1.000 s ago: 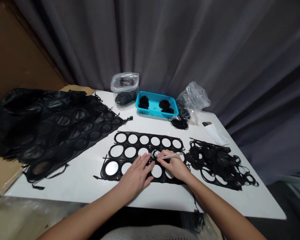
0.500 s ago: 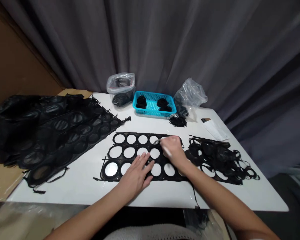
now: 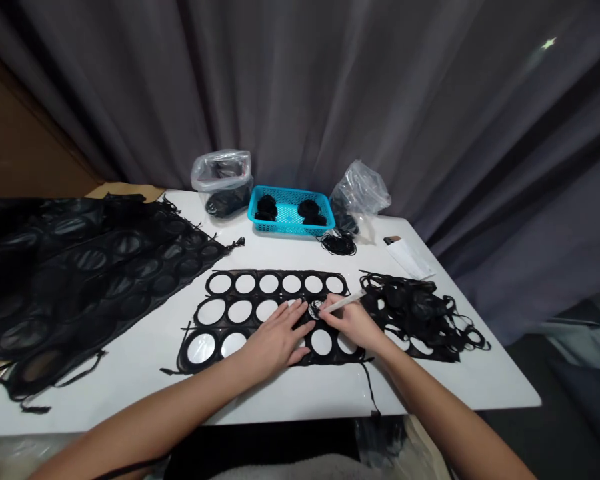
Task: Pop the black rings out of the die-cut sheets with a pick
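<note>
A black sheet [image 3: 253, 297] with rows of round, black-rimmed holes lies flat on the white table, whose surface shows through the holes. My left hand [image 3: 276, 339] rests open and flat on its middle, fingers spread over the holes. Closed around a slim white pen-shaped tool [image 3: 344, 302], my right hand [image 3: 354, 325] is at the middle row, right of my left hand. Small black strands [image 3: 315, 307] show by the right fingertips; whether the fingers pinch them I cannot tell. The tool's working tip is hidden.
A tangled pile of black cut strips [image 3: 423, 310] lies to the right. At left is a large black holed sheet [image 3: 125, 267]. Behind stand a blue basket [image 3: 290, 229] holding black bundles, a bag-lined tub [image 3: 223, 183], a clear plastic bag [image 3: 363, 190], black cord [image 3: 339, 245] and white paper [image 3: 410, 259].
My right hand with the white tool has moved from the sheet's far row toward me, to the middle row. My left hand stays flat on the sheet. The camera view has shifted right.
</note>
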{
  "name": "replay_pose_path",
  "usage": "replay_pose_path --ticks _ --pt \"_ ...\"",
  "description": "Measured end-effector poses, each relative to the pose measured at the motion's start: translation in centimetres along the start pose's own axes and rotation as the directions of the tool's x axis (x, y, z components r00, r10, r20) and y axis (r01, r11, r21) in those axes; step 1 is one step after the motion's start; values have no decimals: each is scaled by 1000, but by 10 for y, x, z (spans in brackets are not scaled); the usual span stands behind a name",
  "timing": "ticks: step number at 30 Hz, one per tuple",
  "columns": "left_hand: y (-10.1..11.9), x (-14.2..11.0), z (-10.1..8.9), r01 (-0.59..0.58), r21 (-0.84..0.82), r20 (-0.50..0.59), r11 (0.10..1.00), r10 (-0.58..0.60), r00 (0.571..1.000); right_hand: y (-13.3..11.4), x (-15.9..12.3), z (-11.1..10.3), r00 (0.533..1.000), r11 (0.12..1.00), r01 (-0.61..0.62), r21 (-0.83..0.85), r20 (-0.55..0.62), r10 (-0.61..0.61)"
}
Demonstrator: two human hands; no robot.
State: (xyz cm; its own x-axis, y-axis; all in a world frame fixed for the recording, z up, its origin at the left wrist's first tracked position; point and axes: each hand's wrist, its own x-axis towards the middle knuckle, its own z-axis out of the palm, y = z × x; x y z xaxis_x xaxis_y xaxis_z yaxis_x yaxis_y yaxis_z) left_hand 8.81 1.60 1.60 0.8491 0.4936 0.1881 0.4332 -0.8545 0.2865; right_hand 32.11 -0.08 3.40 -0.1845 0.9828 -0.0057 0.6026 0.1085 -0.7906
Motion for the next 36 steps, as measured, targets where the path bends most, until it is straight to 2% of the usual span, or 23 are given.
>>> replay_pose_path --ticks 6,11,14,16,20,22,24,25,27,29,32,34,36 --pt "-5 0 1 -18 -15 35 1000 19 999 11 -5 6 999 999 18 37 -44 -16" --pt "-5 -1 3 -13 -18 41 1000 14 999 11 -6 5 997 998 65 -8 -38 -65" --pt "-6 -1 5 -18 -27 32 999 19 999 6 -11 8 992 987 118 -106 -38 -122" --pt "-6 -2 7 -22 -31 15 999 23 1000 1 -17 12 979 959 193 -208 -24 -202" --pt "-6 -3 8 -25 -29 8 999 26 1000 -3 -17 18 929 823 352 -445 62 -364" --pt "-5 -4 9 -23 -25 -6 999 23 1000 4 -3 10 930 774 307 -553 2 -367" --pt "-5 -6 10 -19 -21 -24 1000 18 1000 17 17 -9 935 770 139 -623 -174 -309" --pt "-6 -7 10 -16 -18 -28 1000 16 999 24 27 -22 918 779 20 -627 -297 -263" --pt "-6 -8 9 -11 -10 -26 1000 11 1000 37 40 -47 870 819 -121 -560 -458 -185" --pt "-6 -4 6 -6 -7 -27 1000 6 1000 43 40 -66 853 887 -148 -437 -510 -109" --pt "-3 13 -1 -38 -18 -32 999 37 999 40 20 -70 913 974 -88 -210 -408 -5" --pt "-1 28 -3 -89 -34 -13 995 88 996 33 1 -59 955 994 -62 -92 -294 32" --pt "-1 41 0 -132 -56 15 990 133 991 27 -15 -44 975 998 -62 -23 -215 55"
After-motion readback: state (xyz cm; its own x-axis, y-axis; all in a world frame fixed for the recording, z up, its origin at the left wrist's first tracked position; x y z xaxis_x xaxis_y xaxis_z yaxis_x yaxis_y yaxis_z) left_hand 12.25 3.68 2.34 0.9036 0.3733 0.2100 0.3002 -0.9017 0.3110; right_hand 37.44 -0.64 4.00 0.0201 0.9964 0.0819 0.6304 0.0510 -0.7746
